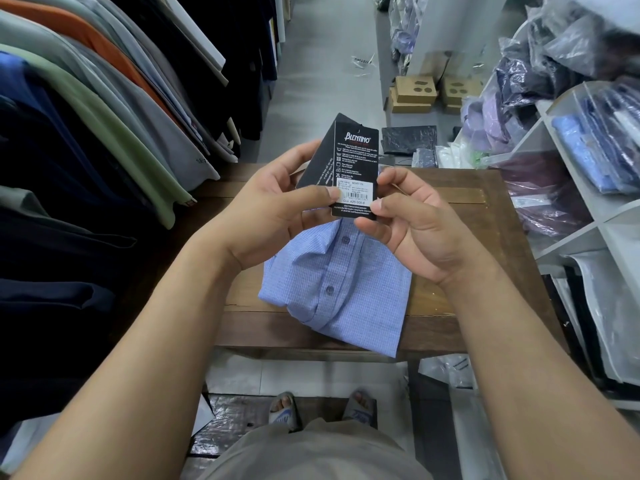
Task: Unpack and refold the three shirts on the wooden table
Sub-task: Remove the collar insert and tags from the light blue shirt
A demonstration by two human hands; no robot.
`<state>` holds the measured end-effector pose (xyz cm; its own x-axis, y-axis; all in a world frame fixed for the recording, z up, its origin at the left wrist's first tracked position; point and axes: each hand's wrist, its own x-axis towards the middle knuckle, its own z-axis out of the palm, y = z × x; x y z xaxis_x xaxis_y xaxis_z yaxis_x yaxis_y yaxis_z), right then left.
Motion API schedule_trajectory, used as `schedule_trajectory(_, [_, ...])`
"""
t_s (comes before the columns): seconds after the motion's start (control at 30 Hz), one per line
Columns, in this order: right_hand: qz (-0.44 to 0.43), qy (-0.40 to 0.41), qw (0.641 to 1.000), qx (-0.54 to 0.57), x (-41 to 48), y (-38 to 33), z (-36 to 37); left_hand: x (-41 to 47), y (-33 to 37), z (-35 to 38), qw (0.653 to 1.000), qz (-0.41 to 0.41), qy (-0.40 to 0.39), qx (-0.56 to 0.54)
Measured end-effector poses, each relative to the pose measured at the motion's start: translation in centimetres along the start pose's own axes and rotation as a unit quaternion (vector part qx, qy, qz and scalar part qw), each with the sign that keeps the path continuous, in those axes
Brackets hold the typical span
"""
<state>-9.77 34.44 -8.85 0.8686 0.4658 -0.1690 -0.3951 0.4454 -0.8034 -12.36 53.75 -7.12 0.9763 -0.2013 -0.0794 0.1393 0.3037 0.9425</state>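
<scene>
A folded shirt (346,289) of fine-checked light-blue cloth with dark round buttons lies on the wooden table (467,209), its 6 o'clock end overhanging the edge. At its 12 o'clock, the left hand (273,209) and right hand (415,230) pinch a black rectangular card tag (349,157) between thumbs and fingers. It reads "BLENTINO" in white, and a white sticker shows "425 000 đ".

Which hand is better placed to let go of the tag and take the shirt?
Probably the right hand: it only pinches the tag at its lower edge with its fingertips and hangs right above the shirt. The left hand wraps the tag and seems to carry it.
</scene>
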Motion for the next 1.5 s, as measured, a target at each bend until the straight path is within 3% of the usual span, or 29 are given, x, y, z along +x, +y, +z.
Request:
schedule_trajectory(0.3, [-0.006, 0.011, 1.0, -0.018, 0.2, 0.2, -0.2, 0.2, -0.7, -0.4, 0.999, 0.0, -0.024, -0.035])
schedule_trajectory(0.6, [0.009, 0.014, 0.999, -0.045, 0.6, 0.6, -0.8, 0.4, -1.4, -1.0, 1.0, -0.012, -0.006, -0.002])
schedule_trajectory(0.73, [0.036, 0.095, 0.991, -0.086, 1.4, 0.6, -0.5, 0.6, -1.4, -1.2, 0.998, -0.059, 0.012, 0.032])
schedule_trajectory(0.87, [-0.017, 0.154, 0.979, -0.129, 1.7, 0.3, 0.6, 0.8, -1.6, -1.4, 0.991, -0.115, 0.009, 0.061])
schedule_trajectory(0.93, [-0.049, 0.194, 0.965, -0.171, 2.1, 0.3, 0.8, 0.8, -1.5, -1.5, 0.986, -0.142, -0.007, 0.084])
schedule_trajectory(1.07, [-0.135, 0.276, 0.886, -0.347, 2.6, 0.7, 0.5, 1.0, -1.5, -1.8, 0.975, -0.169, 0.031, 0.141])
schedule_trajectory(1.17, [-0.229, 0.278, 0.808, -0.467, 2.4, 1.1, 0.2, 1.4, -1.7, -2.0, 0.972, -0.175, 0.077, 0.138])
schedule_trajectory(1.23, [-0.264, 0.245, 0.775, -0.519, 2.3, 1.3, 0.6, 1.5, -1.7, -2.1, 0.975, -0.171, 0.084, 0.119])
schedule_trajectory(1.4, [-0.245, 0.094, 0.78, -0.568, 2.8, 2.7, 1.4, 1.8, -1.4, -2.1, 0.981, -0.183, 0.043, 0.046])
schedule_trajectory(1.5, [-0.224, 0.08, 0.773, -0.588, 2.7, 3.2, 1.3, 1.7, -1.1, -2.5, 0.98, -0.193, 0.02, -0.033])
